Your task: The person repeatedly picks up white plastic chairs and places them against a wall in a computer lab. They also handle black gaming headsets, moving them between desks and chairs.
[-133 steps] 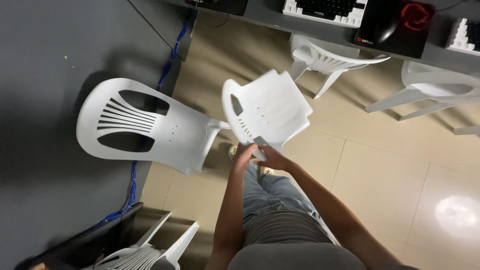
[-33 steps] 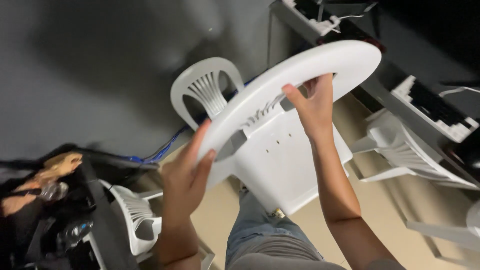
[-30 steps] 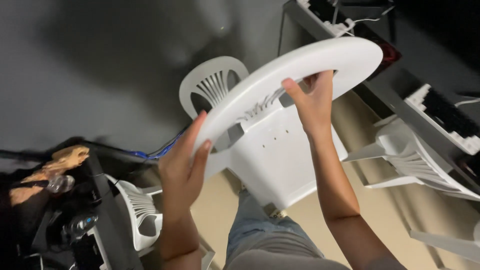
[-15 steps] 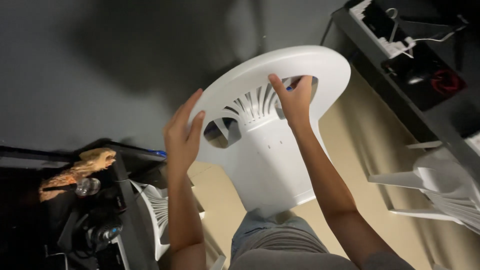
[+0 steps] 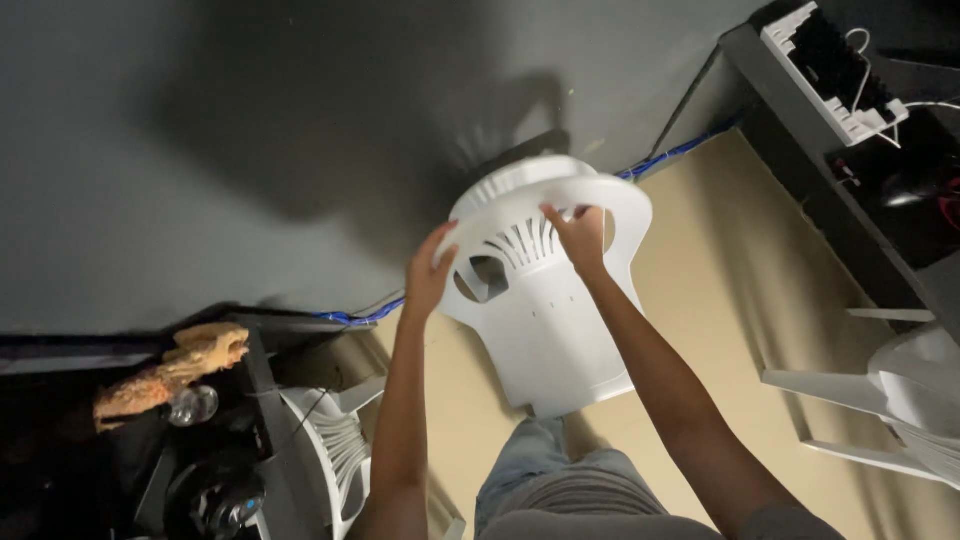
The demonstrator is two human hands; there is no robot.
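Holding a chair aloft

Gripping the white moulded plastic chair point(image 5: 548, 300) by its curved backrest rim, the left hand point(image 5: 430, 275) and right hand point(image 5: 579, 232) reach forward on outstretched arms. Grey wall stands close behind; beige tiled floor point(image 5: 720, 290) lies open rightward.

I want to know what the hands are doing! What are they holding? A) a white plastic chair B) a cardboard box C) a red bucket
A: the left hand and the right hand both grip the curved back of a white plastic chair.
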